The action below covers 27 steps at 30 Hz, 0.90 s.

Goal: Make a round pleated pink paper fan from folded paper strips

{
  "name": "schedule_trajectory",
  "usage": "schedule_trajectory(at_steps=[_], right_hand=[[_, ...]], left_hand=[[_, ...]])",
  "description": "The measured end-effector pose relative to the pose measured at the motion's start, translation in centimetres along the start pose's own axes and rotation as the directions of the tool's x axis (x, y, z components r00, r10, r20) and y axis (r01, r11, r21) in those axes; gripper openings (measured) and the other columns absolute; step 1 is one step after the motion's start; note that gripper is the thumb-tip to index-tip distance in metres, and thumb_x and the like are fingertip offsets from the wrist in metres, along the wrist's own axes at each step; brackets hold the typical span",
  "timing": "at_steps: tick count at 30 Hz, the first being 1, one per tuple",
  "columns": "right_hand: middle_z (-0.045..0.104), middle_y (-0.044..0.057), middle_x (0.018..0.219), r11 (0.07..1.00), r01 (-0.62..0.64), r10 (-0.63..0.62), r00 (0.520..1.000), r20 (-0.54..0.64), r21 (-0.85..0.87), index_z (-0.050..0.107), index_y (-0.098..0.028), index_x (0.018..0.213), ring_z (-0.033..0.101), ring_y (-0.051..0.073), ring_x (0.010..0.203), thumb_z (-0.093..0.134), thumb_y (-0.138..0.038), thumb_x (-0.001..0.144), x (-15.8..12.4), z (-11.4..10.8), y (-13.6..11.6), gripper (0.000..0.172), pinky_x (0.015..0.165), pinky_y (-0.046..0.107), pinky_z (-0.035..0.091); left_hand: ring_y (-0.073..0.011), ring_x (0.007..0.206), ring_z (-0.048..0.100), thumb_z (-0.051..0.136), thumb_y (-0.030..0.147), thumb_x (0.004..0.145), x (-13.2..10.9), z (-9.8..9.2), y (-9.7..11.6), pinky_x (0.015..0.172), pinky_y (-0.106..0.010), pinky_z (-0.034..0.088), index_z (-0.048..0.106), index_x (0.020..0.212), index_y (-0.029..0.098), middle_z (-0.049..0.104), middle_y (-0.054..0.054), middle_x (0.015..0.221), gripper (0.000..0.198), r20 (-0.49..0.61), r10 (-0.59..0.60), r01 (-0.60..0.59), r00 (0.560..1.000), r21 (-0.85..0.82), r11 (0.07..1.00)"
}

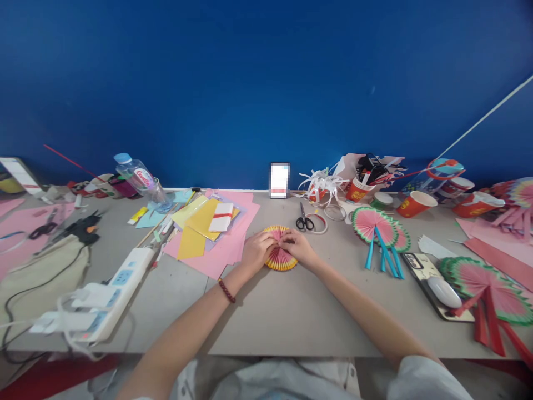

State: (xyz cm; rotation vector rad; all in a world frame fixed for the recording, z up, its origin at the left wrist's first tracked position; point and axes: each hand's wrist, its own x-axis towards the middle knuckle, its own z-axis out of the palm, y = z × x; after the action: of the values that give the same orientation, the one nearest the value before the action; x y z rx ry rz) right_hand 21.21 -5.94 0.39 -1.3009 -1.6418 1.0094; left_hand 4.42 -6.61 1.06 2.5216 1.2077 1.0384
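A round pleated paper fan (282, 260), pink with a yellow rim, lies on the grey table in front of me. My left hand (261, 248) rests over its left side, fingers bent in to the centre. From the right, my right hand (298, 246) comes to the same centre with its fingers pinched together. Both hands' fingertips meet at the fan's middle, and they cover whatever they pinch there. A pair of black-handled scissors (305, 222) lies just beyond my right hand, beside a roll of tape (320, 223).
Pink and yellow paper sheets (245, 222) lie to the left, near a power strip (120, 289) and a plastic bottle (144, 178). A phone (279, 180) leans on the blue wall. Finished-looking fans (375, 226), red paper cups (416, 204) and a mouse (444, 292) are at right.
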Motion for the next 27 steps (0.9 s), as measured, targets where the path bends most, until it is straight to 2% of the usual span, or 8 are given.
schedule_trajectory(at_steps=[5,9,14,19,22,25,27], right_hand=[[0.057,0.004,0.084,1.0,0.013,-0.013,1.0,-0.001,-0.009,0.066,-0.019,0.066,0.056,0.018,0.085,0.063,-0.023,0.071,-0.1,-0.1,-0.3,0.007,0.083,0.034,0.044],[0.057,0.004,0.083,1.0,0.008,-0.008,1.0,0.016,-0.008,0.068,-0.018,0.069,0.056,0.018,0.085,0.063,-0.025,0.072,0.0,-0.3,-0.3,0.009,0.084,0.035,0.043],[0.056,0.003,0.08,0.999,0.012,-0.013,0.999,0.038,0.038,0.068,-0.018,0.067,0.055,0.018,0.082,0.062,-0.028,0.073,0.1,-0.3,0.2,0.013,0.075,0.032,0.046],[0.057,0.004,0.085,0.996,-0.036,0.033,0.999,0.035,0.083,0.069,-0.018,0.068,0.056,0.017,0.077,0.065,-0.033,0.071,0.2,-0.3,0.4,0.016,0.068,0.029,0.047],[0.058,0.004,0.086,0.996,-0.045,0.041,0.998,0.052,0.077,0.07,-0.018,0.07,0.057,0.017,0.08,0.066,-0.032,0.07,0.1,-0.6,0.2,0.015,0.074,0.031,0.047],[0.06,0.004,0.085,0.999,-0.009,0.006,0.999,0.049,0.05,0.071,-0.019,0.073,0.057,0.019,0.087,0.07,-0.03,0.068,0.1,-0.8,0.1,0.012,0.084,0.033,0.044],[0.06,0.004,0.084,0.999,0.013,-0.015,0.999,0.042,0.031,0.071,-0.019,0.073,0.058,0.018,0.086,0.071,-0.029,0.068,0.0,-0.8,0.0,0.012,0.085,0.033,0.044]], left_hand=[[-0.0176,0.082,0.06,0.05,0.028,0.089,-0.1,0.4,-0.3,0.073,-0.032,0.048,0.069,0.081,0.022,0.067,-0.003,0.084,0.021,0.009,-0.025,0.025,1.0,-0.014,1.0],[-0.0158,0.081,0.06,0.055,0.024,0.086,-0.2,0.6,-0.2,0.072,-0.029,0.047,0.069,0.078,0.021,0.067,-0.002,0.085,0.016,0.007,-0.123,0.123,0.992,-0.108,0.987],[-0.0137,0.074,0.061,0.062,0.023,0.08,0.0,1.0,-0.5,0.069,-0.026,0.047,0.069,0.073,0.02,0.067,-0.002,0.081,0.01,0.033,-0.288,0.288,0.957,-0.241,0.927],[-0.0138,0.072,0.061,0.065,0.02,0.075,0.1,1.4,-0.8,0.068,-0.025,0.047,0.069,0.069,0.018,0.067,-0.002,0.076,0.008,0.033,-0.364,0.355,0.931,-0.324,0.877],[-0.0138,0.072,0.061,0.065,0.019,0.074,0.1,1.4,-0.7,0.068,-0.025,0.047,0.069,0.068,0.018,0.066,-0.002,0.075,0.007,0.021,-0.383,0.368,0.923,-0.333,0.868],[-0.0134,0.072,0.061,0.063,0.016,0.075,0.1,1.2,-0.5,0.068,-0.025,0.046,0.068,0.067,0.018,0.066,-0.002,0.075,0.009,0.025,-0.376,0.363,0.926,-0.331,0.871],[-0.0131,0.071,0.06,0.061,0.015,0.075,0.2,1.0,-0.3,0.067,-0.025,0.046,0.068,0.067,0.018,0.066,-0.002,0.075,0.011,0.031,-0.37,0.359,0.929,-0.327,0.874]])
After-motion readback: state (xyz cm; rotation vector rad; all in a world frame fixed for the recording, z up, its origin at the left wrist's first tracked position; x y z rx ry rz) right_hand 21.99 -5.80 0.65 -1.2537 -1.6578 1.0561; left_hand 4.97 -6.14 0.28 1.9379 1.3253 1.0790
